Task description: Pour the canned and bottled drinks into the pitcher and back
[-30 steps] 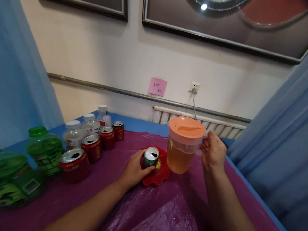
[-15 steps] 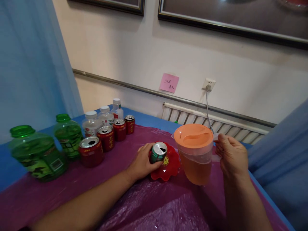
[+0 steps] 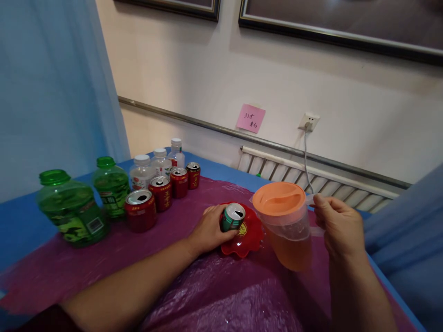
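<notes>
My left hand is wrapped round a green drink can with an opened silver top. The can stands upright over a red scalloped plate; its base is hidden by my fingers. To the right, my right hand grips the handle of a clear plastic pitcher. An orange lid covers the pitcher, and amber liquid fills its lower part. The pitcher is slightly tilted, its spout side towards the can but apart from it.
Opened red cans stand in a row at the left. Behind them are clear bottles with white caps and green bottles. Purple plastic sheeting covers the blue tabletop. A radiator and a plugged-in cable are at the wall.
The pitcher has tipped slightly more towards the can, and the liquid inside has shifted. The view has swung a little left. My left hand still holds the green can.
</notes>
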Demonstrator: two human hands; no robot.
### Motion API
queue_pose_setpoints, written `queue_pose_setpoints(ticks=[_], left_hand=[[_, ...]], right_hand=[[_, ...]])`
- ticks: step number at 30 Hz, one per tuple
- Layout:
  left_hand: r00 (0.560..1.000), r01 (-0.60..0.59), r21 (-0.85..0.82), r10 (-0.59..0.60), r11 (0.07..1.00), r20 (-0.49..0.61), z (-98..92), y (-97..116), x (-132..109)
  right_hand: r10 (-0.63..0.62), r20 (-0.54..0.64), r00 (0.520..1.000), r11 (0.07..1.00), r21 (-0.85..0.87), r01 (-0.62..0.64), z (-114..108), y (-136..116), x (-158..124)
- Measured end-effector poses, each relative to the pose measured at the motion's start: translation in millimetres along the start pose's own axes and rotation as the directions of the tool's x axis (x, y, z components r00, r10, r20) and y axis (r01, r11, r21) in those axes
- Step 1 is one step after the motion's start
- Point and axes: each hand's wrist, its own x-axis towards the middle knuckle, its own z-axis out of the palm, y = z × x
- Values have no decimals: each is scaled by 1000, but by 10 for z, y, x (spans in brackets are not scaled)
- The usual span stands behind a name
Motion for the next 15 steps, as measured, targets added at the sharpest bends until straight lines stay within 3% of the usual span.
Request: queue_pose_setpoints(ticks=[15], left_hand=[[999,-23,5,24,1000,-45,24,-41,0]], right_hand=[[6,71,997,997,-79,-1,45,-14,-43]])
